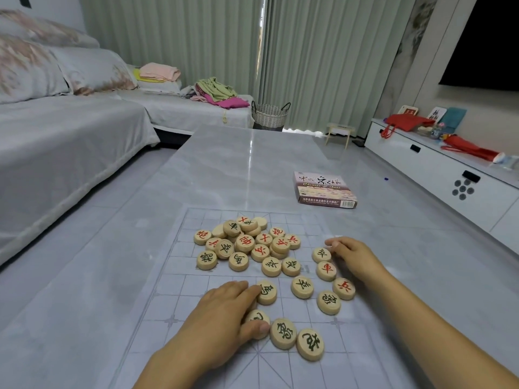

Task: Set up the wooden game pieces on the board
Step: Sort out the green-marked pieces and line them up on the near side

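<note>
The task looks barely begun. The board (168,304), a thin pale sheet printed with a grid, lies flat on the near part of the table (252,158). All the wooden pieces in view sit on it, but none appears to stand in a starting row.

Most form a loose heap (247,242) across the middle of the board. Some are stacked on others, red and black characters are mixed, and a few lie blank side up. About ten more lie scattered singly on the near and right side, off the grid crossings and turned at odd angles.

The left hand (222,313) lies low over the near half, its fingers fairly straight. Their tips touch a black-marked piece (266,292), and the thumb presses the edge of another piece (257,318) half hidden under the palm. It seems to be sliding them, not lifting.

The right hand (354,255) rests at the right edge with its fingers curled, just beside a black-marked piece on the right (321,254). I cannot tell whether it pinches that piece or only touches it.

Judged from this, sorting by colour, turning blank pieces face up and placing every piece on its point all remain. The game box (325,190) lies closed on the table beyond the board, to the right.
</note>
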`<state>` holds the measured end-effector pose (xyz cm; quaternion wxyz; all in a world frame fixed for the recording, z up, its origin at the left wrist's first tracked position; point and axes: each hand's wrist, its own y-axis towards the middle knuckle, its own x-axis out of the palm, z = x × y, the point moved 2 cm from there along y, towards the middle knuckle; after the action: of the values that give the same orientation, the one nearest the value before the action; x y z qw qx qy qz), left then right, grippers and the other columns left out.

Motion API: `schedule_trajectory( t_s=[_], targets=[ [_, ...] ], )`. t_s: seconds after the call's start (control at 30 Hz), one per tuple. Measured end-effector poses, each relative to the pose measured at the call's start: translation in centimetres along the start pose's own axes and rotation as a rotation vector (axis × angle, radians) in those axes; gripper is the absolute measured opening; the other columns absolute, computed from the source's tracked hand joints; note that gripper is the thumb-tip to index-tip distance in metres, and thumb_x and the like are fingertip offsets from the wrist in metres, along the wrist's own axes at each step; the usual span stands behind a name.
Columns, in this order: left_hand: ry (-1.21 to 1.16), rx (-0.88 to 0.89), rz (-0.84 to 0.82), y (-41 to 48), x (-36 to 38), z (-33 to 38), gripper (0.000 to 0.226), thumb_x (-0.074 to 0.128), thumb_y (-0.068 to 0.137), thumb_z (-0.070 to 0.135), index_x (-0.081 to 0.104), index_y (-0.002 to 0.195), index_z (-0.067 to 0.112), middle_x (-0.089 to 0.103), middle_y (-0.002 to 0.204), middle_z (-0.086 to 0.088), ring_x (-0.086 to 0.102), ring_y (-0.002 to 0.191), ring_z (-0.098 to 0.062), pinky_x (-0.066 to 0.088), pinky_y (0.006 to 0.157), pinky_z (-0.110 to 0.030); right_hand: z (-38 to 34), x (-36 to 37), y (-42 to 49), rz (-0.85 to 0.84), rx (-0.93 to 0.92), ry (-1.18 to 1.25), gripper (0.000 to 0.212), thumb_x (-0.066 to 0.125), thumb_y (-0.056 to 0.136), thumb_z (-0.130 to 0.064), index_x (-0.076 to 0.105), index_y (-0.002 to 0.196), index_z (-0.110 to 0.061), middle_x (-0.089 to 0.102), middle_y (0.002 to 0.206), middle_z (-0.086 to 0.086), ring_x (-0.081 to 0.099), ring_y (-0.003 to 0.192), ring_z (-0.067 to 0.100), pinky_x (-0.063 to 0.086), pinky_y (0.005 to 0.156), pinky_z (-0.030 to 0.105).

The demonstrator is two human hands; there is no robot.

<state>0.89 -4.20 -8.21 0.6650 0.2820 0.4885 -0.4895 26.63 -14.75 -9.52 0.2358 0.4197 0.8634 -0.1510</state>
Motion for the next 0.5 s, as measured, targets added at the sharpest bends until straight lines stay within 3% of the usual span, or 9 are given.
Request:
schedule_trajectory(
  t_s=[0.1, 0.23, 0.37, 0.5],
  targets=[
    [0.010, 0.002, -0.002, 0.1, 0.0, 0.0, 0.062, 0.039, 0.090, 0.053, 0.016, 0.145, 0.035, 0.014, 0.155, 0.012, 0.012, 0.142, -0.008, 0.011, 0.116, -0.027, 0.2, -0.1, -0.4, -0.052, -0.049, -0.115, 0.026, 0.055, 0.091, -0.019, 0.061, 0.115, -0.013, 0.059, 0.113, 0.004, 0.056, 0.104, 0.019, 0.042, 0.088, 0.027],
    [0.010, 0.002, -0.004, 0.1, -0.1, 0.1, 0.062, 0.040, 0.090, 0.053, 0.016, 0.145, 0.034, 0.016, 0.155, 0.010, 0.012, 0.142, -0.010, 0.012, 0.116, -0.027, -1.2, 0.6, 0.1, -0.058, -0.020, -0.329, 0.039, 0.071, 0.078, -0.034, 0.060, 0.111, -0.014, 0.060, 0.106, 0.005, 0.058, 0.093, 0.019, 0.046, 0.074, 0.027],
    [-0.023, 0.001, 0.015, 0.1, -0.1, -0.3, 0.062, 0.043, 0.090, 0.051, 0.018, 0.144, 0.033, 0.019, 0.154, 0.012, 0.017, 0.141, -0.008, 0.015, 0.115, -0.025, -3.3, 1.4, -0.1, -0.004, 0.002, -0.468, 0.029, 0.070, 0.076, -0.031, 0.062, 0.098, -0.014, 0.064, 0.101, 0.005, 0.059, 0.091, 0.022, 0.051, 0.079, 0.037],
    [-0.031, -0.013, 0.025, 0.1, 0.0, -0.4, 0.061, 0.042, 0.092, 0.048, 0.016, 0.145, 0.031, 0.015, 0.155, 0.012, 0.015, 0.142, -0.010, 0.014, 0.116, -0.027, -4.2, 3.0, -1.5, 0.061, -0.146, -0.635, 0.033, 0.061, 0.081, -0.034, 0.059, 0.109, -0.017, 0.055, 0.113, 0.003, 0.056, 0.098, 0.023, 0.047, 0.079, 0.035]
  ],
)
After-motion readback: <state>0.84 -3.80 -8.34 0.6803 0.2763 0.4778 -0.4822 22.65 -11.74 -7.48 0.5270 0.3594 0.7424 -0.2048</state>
